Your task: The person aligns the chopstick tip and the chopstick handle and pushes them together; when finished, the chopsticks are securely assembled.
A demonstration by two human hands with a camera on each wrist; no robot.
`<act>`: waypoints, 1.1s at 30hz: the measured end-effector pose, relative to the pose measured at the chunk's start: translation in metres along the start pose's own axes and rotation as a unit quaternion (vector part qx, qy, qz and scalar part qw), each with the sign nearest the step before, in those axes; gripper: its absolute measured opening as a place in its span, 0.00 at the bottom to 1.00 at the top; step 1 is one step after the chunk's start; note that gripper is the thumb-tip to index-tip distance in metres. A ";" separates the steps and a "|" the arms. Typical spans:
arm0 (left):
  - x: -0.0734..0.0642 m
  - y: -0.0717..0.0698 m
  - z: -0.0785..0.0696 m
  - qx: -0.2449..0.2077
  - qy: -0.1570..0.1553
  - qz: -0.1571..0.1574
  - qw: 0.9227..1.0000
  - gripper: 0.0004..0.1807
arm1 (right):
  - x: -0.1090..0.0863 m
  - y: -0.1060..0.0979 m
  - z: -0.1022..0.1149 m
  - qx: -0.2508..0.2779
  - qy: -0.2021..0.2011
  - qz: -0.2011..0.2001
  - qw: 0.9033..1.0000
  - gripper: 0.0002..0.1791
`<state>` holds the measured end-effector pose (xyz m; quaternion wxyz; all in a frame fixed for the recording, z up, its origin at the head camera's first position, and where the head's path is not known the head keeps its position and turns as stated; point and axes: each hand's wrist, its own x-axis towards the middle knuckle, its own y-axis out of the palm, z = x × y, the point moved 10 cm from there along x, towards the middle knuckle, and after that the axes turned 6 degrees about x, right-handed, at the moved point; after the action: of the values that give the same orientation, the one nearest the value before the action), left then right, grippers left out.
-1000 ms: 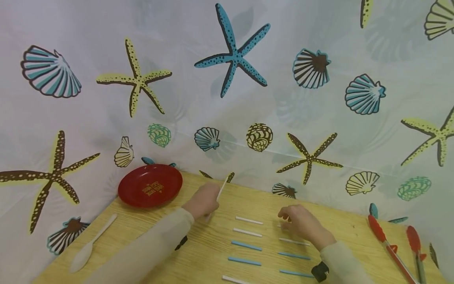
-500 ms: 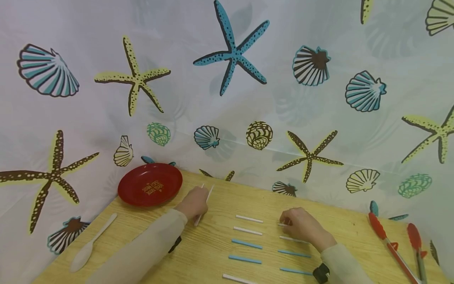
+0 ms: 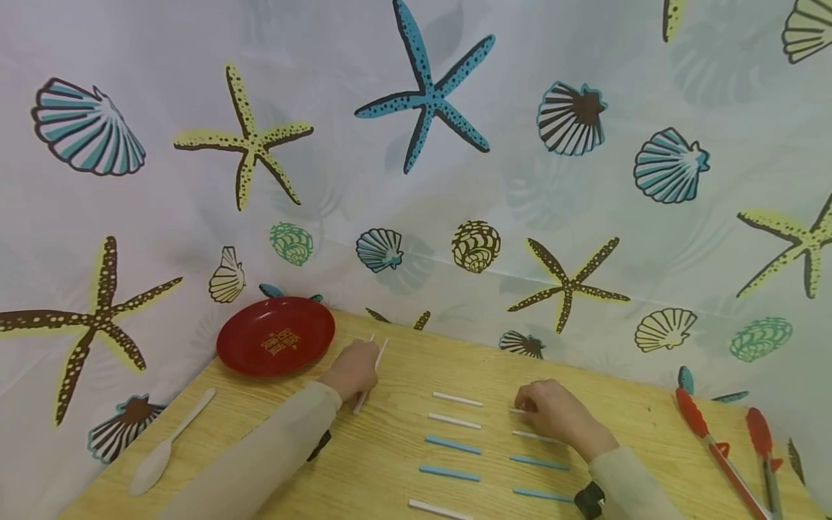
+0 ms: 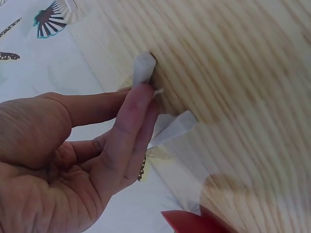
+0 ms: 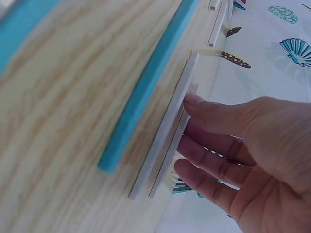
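My left hand drops nearer the shiny red plate, gripping slim white sticks; my right hand (pinching? can't tell) reaches another white stick, so pickup looks ready.

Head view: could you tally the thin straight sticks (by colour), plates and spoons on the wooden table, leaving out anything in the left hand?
White thin straight sticks: 5, counting those partly covered by the right hand
Light-blue thin straight sticks: 4
Round red plate with gold markings: 1
White long-handled spoon: 1
Total: 11
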<state>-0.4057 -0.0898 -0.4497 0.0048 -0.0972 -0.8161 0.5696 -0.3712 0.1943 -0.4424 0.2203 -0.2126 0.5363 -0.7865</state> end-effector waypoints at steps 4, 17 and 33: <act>-0.004 -0.010 -0.007 0.031 0.020 -0.024 0.999 0.05 | -0.001 -0.002 0.000 -0.011 -0.002 -0.013 1.000 0.06; -0.012 -0.004 -0.098 0.116 0.136 -0.058 0.982 0.10 | -0.001 -0.003 0.007 -0.046 -0.012 -0.026 0.999 0.10; 0.011 0.047 -0.147 0.165 0.200 -0.039 0.965 0.12 | -0.008 -0.007 0.015 -0.084 -0.030 -0.047 0.995 0.10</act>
<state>-0.3924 0.0637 -0.4427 0.2060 -0.1748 -0.6965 0.6647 -0.3574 0.1900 -0.4322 0.1803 -0.2787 0.5835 -0.7412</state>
